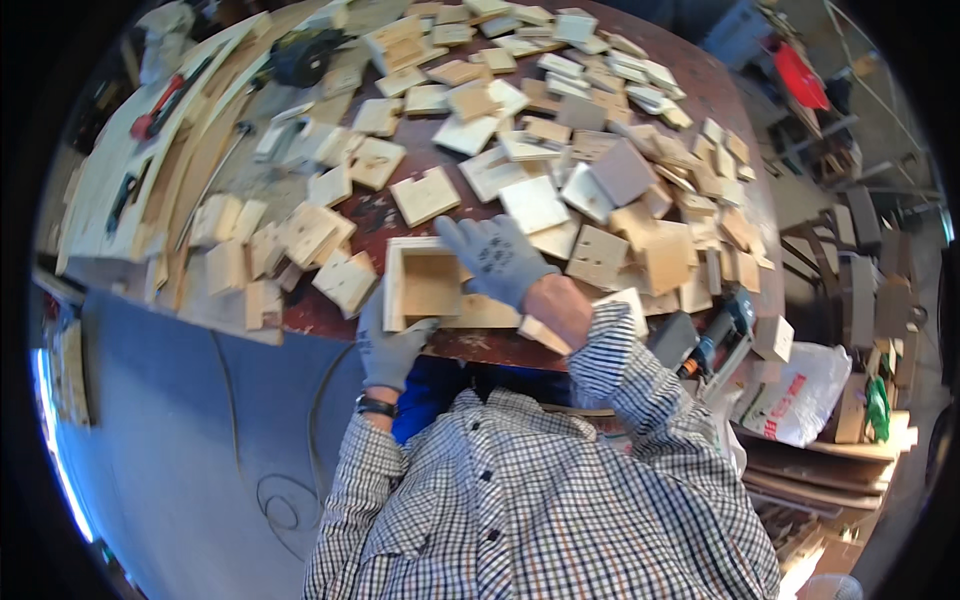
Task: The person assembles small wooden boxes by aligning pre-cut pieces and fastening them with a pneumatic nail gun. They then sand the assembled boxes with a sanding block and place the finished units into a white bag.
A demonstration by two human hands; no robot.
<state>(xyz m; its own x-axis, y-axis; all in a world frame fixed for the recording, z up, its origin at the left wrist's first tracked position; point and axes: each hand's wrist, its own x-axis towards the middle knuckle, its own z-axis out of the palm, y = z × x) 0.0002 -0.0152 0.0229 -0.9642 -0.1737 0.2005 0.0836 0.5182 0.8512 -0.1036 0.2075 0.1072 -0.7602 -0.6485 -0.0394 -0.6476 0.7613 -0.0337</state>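
A small open wooden box (427, 284), pale and roughly square, is held at the front edge of the dark red table, with its hollow facing me. My left hand (390, 345), in a grey glove, grips its lower left side, the thumb along the bottom edge. My right hand (497, 262), also gloved in grey, closes over the upper right corner, one finger stretched along the top; some of its fingertips are hidden. A flat pale board (485, 312) shows below my right hand, beside the box. A notched wooden block (425, 196) lies just beyond.
Many loose wooden blocks (535, 203) cover the table (715, 90). Long planks (190, 150) lie at the left, with a red-handled tool (150, 122) and a dark power tool (303, 57). A blue-and-black tool (722, 328) and a white plastic bag (800, 395) are at the right.
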